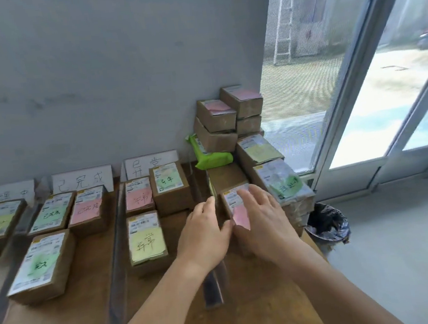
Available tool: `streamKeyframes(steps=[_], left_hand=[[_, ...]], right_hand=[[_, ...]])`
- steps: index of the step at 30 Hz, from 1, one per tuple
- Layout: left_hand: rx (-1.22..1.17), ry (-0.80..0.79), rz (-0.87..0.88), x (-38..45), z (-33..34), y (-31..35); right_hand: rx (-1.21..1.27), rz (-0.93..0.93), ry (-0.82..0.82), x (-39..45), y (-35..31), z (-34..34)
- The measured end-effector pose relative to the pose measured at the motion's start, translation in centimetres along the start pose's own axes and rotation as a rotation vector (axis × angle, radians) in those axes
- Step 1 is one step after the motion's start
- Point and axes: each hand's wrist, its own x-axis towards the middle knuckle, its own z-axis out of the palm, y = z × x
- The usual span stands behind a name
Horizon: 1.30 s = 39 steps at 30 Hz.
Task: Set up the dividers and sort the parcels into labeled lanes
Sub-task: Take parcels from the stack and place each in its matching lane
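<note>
Both hands' grip [229, 221] — pink-noted parcel [236, 207], divider [212, 280] beside

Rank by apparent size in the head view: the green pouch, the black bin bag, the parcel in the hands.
1. Black bin bag and green pouch: too similar to separate.
2. Parcel, gripped by the left hand and right hand: largely hidden, so ranking is unsure.
</note>
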Motion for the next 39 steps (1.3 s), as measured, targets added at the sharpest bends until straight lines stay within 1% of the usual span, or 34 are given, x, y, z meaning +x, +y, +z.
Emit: streamKeyframes(steps=[4,8,13,16,23,30,35,39], left_hand=[[-0.009,-0.041,-0.074,0.7,3.6,2.5],[0.027,-0.066,-0.173,1.0,6.8,4.0],[0.022,-0.054,-0.350,1.2,9.0,4.6],[0.002,-0.018,-0.416,1.4,9.7,4.6],[-0.084,0.065,-0.474,1.9,11.1,4.8],[-0.159,0.161,-0.493,2.4,11.7,5.4],[-0.166,0.216,-0.522,2.5,12.1,5.7],[-0.146,0.228,-0.538,2.4,12.1,5.8]], right_hand=[[0.025,0.109,0.077,0.0,4.5,-1.2],[-0.039,0.186,0.085,-0.1,7.9,-1.6],[0.015,0.249,0.085,-0.2,10.2,-1.4],[0.076,0.272,0.076,-0.2,10.5,-1.0],[0.200,0.344,0.122,0.1,10.5,-0.3],[0.221,0.372,0.186,0.6,10.6,0.1],[0.238,0.395,0.199,0.6,10.5,0.3],[0.250,0.358,0.210,0.2,10.5,0.2]])
